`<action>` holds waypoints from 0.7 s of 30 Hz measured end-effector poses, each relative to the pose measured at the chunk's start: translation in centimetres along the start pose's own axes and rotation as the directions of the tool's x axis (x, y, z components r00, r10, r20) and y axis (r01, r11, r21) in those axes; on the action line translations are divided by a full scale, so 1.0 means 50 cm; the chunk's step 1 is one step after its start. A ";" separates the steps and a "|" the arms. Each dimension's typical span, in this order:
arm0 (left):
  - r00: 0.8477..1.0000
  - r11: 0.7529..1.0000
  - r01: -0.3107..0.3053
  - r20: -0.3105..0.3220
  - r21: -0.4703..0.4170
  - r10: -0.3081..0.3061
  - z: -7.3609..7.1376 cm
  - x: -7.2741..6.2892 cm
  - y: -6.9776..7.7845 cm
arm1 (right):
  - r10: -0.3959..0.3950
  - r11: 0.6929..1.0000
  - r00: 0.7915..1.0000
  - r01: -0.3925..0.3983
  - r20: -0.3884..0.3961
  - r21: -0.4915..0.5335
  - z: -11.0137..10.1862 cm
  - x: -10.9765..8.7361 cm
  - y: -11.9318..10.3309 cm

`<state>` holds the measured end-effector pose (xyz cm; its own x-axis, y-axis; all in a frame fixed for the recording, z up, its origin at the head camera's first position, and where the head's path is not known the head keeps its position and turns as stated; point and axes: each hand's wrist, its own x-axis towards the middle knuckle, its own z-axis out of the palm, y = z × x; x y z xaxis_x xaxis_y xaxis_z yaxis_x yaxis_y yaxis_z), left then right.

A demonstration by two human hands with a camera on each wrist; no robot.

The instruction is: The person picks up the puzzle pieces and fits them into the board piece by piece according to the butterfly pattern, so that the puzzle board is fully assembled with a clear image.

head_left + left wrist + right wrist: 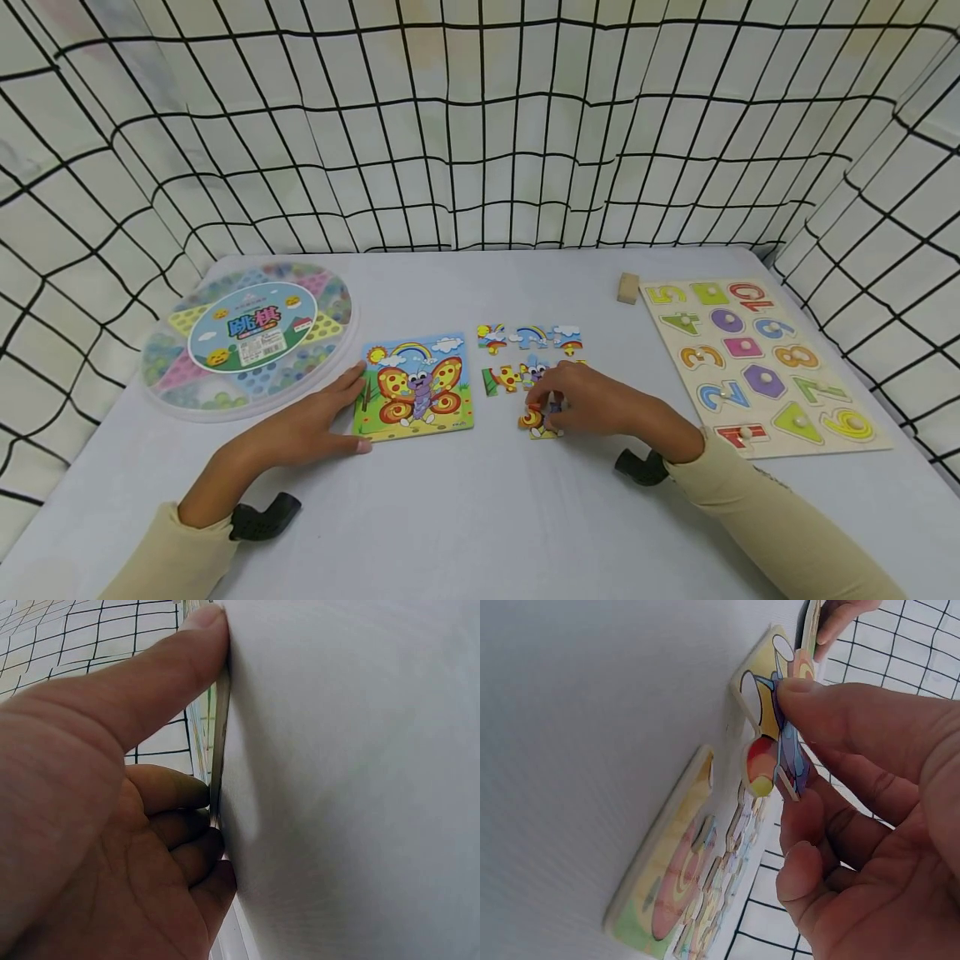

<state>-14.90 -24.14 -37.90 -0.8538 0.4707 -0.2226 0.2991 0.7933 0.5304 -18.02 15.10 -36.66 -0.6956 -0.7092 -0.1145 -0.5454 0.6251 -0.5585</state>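
Observation:
My left hand (311, 425) rests at the left side of a square butterfly picture board (420, 392), thumb at its near corner and fingertips along its left edge. The left wrist view shows the thumb and fingertips against the thin board edge (222, 727). Between thumb and fingers, my right hand (592, 402) pinches a puzzle piece (765, 712) with the butterfly's feet and purple body. A swirl-wing puzzle piece (679, 870) lies beside it on the table, hidden under the hand in the head view. Beyond are a middle row of pieces (507, 379) and a sky-and-rainbow row (531, 337).
A round marble-game box (348, 367) stands at the left, close to my left hand. On the right lies a wooden number-and-shape board (750, 383), with a small wooden block (628, 288) at its far corner. Black netting (480, 133) surrounds the white table (450, 517).

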 end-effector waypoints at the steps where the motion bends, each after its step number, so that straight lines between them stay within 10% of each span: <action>1: 1.000 1.000 0.001 0.001 -0.001 -0.001 0.000 0.000 0.000 | 0.000 1.000 1.000 0.000 -0.002 0.006 0.000 0.001 0.001; 21: 1.000 1.000 -0.001 -0.001 0.011 0.001 -0.001 0.000 0.000 | -0.090 0.986 0.996 0.091 -0.011 0.140 0.004 0.016 0.005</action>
<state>-14.94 -24.14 -37.85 -0.8539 0.4712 -0.2210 0.3049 0.7969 0.5215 -18.60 14.64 -37.07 -0.6489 -0.7590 -0.0544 -0.5354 0.5062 -0.6761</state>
